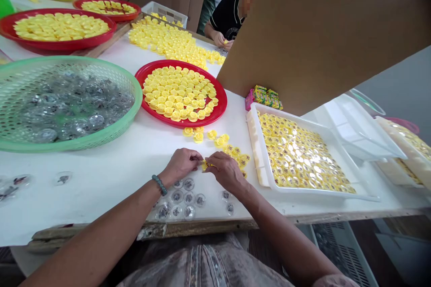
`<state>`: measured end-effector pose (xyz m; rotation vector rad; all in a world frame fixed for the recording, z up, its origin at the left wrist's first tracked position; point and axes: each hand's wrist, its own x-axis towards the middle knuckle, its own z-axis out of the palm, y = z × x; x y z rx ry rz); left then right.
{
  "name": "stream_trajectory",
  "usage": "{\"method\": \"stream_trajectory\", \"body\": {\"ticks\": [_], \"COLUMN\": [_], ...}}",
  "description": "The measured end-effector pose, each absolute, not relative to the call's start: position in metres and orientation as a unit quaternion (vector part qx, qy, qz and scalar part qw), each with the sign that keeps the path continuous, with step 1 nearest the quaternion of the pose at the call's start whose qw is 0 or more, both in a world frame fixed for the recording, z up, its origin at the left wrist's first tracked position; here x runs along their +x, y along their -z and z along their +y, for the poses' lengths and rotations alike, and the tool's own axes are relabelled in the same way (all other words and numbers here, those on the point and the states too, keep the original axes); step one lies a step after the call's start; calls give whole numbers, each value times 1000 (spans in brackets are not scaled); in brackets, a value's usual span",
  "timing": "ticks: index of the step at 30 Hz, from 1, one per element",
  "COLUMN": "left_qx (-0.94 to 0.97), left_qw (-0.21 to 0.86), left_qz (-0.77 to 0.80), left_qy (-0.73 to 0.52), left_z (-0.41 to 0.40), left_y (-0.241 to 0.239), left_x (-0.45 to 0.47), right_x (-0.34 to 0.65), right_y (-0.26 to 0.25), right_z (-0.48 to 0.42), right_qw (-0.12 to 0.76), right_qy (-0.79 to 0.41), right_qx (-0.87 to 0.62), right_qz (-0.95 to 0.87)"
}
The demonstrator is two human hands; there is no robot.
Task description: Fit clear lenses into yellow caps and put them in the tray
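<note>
Between my fingertips is a small yellow plastic piece (204, 166), partly hidden by them. My left hand (182, 163), with a beaded bracelet at the wrist, pinches its left side. From the right, my right hand (224, 169) closes on the same piece. Below my hands lie several clear round caps (188, 198) with dark prints. Loose yellow pieces (222, 140) are scattered just beyond and beside my right hand. Farther back, a red tray (222, 98) holds many yellow cup-shaped pieces (178, 92).
A green basket (134, 98) of clear caps stands left. At right, a white tray (262, 161) holds rows of capped yellow pieces. Behind it rises a cardboard panel (303, 31), with small colourful packets (266, 96) at its foot. A co-worker (225, 20) sits across the table.
</note>
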<state>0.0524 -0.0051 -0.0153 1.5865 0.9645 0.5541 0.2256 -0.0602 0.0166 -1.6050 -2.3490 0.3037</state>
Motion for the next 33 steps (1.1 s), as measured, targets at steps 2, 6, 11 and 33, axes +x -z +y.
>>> {"method": "stream_trajectory", "body": {"ticks": [2, 6, 11, 33], "left_qx": [687, 692, 687, 848], "left_qw": [558, 571, 553, 226], "left_qz": [405, 387, 411, 412], "left_qy": [-227, -213, -231, -244], "left_z": [-5, -5, 1, 2], "left_y": [14, 11, 7, 5], "left_x": [54, 55, 47, 34], "right_x": [225, 228, 243, 221], "right_y": [-20, -30, -40, -38], "right_z": [-61, -69, -67, -50], "right_qw": [93, 56, 114, 153], "right_qy": [-79, -54, -54, -52], "right_qx": [-557, -561, -585, -584], "right_qz": [-822, -824, -801, -796]}}
